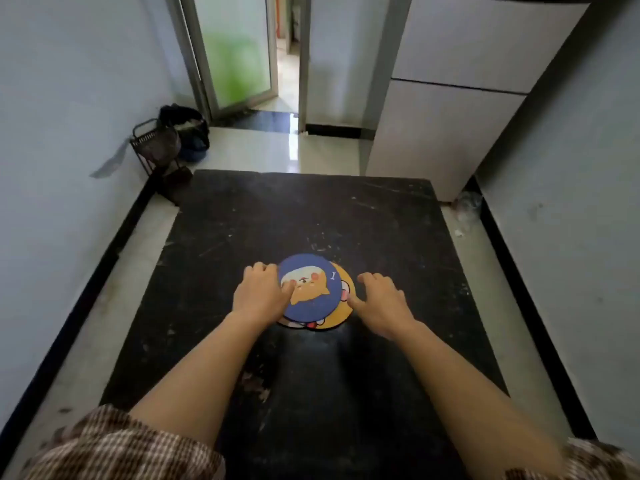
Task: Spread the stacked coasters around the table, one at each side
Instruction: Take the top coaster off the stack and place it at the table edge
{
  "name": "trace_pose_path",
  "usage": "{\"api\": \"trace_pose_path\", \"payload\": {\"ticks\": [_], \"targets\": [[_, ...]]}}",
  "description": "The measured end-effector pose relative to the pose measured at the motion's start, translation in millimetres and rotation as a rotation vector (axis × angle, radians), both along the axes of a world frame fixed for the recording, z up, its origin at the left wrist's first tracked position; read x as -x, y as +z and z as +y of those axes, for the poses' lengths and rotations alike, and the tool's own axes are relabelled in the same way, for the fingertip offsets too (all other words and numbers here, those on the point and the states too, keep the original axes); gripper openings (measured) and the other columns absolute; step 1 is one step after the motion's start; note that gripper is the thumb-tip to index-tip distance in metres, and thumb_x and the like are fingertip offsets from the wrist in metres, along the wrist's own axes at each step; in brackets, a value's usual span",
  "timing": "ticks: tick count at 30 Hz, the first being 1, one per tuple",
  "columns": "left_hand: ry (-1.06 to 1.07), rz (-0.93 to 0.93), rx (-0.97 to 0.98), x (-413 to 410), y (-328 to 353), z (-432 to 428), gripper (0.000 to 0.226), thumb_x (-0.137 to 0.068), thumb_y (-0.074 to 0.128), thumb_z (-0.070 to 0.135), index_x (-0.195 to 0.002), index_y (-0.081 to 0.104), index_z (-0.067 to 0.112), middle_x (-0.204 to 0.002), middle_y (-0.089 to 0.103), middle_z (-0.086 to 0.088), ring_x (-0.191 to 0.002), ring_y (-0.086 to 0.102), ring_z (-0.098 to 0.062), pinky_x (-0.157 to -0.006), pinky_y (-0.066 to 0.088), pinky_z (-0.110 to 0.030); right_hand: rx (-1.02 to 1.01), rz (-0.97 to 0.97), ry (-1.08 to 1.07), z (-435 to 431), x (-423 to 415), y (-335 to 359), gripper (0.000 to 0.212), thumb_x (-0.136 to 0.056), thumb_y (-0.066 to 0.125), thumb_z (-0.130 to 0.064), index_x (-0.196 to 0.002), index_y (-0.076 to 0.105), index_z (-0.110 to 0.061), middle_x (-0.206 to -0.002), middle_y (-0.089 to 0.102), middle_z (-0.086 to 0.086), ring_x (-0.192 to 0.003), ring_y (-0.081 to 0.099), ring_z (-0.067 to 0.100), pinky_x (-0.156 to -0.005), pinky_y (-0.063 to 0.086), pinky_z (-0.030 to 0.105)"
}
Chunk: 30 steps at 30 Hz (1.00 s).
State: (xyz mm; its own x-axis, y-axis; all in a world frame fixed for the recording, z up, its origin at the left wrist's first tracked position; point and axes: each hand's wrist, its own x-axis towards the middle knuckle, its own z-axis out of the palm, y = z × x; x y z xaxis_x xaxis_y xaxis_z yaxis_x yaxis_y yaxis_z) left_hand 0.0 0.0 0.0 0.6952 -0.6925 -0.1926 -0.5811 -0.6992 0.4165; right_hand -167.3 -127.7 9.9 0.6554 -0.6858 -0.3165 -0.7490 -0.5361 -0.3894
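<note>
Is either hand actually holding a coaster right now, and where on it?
Neither lifts one. The left hand presses its thumb on the blue coaster; the right hand touches the yellow coaster at its right edge.

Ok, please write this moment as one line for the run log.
stack: fanned, mid-table | left hand: thumb on blue coaster | right hand: thumb at yellow coaster | none placed yet
</note>
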Motion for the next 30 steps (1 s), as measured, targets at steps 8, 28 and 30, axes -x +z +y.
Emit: {"api": "trace_pose_path", "payload": {"ticks": [8, 28, 30], "targets": [[0.092, 0.113, 0.054, -17, -78, 0, 0.047, -0.087, 0.058, 0.039, -0.127, 0.047, 0.015, -0.116, 0.046, -0.005, -0.104, 0.042, -0.016, -0.071, 0.037, -0.028, -0.268, -0.148, -0.246, -7, -48, -63, 0.012, -0.080, 0.057, -0.020, -0.074, 0.047, -0.017, -0.082, 0.049, 0.004, -0.087, 0.050, 0.028, -0.066, 0.038, 0.035], [-0.095, 0.086, 0.250, 11, -52, 11, 0.086, -0.073, 0.067, 0.048, -0.145, 0.021, 0.037, -0.138, 0.038, 0.014, -0.121, 0.025, -0.015, -0.095, 0.025, -0.039, -0.449, 0.054, 0.318, -44, -29, -16, 0.029, -0.087, 0.054, -0.006, -0.113, 0.062, -0.016, -0.103, 0.067, 0.004, -0.088, 0.061, 0.018, -0.067, 0.050, 0.031], [-0.137, 0.270, 0.271, 22, -49, 17, 0.058, -0.076, 0.069, 0.042, -0.131, 0.051, 0.034, -0.104, 0.054, 0.025, -0.110, 0.043, -0.011, -0.090, 0.033, -0.030, -0.545, 0.156, 0.375, -42, -20, -12, 0.024, -0.088, 0.055, -0.008, -0.108, 0.063, -0.019, -0.100, 0.066, 0.003, -0.085, 0.062, 0.020, -0.062, 0.050, 0.028]]}}
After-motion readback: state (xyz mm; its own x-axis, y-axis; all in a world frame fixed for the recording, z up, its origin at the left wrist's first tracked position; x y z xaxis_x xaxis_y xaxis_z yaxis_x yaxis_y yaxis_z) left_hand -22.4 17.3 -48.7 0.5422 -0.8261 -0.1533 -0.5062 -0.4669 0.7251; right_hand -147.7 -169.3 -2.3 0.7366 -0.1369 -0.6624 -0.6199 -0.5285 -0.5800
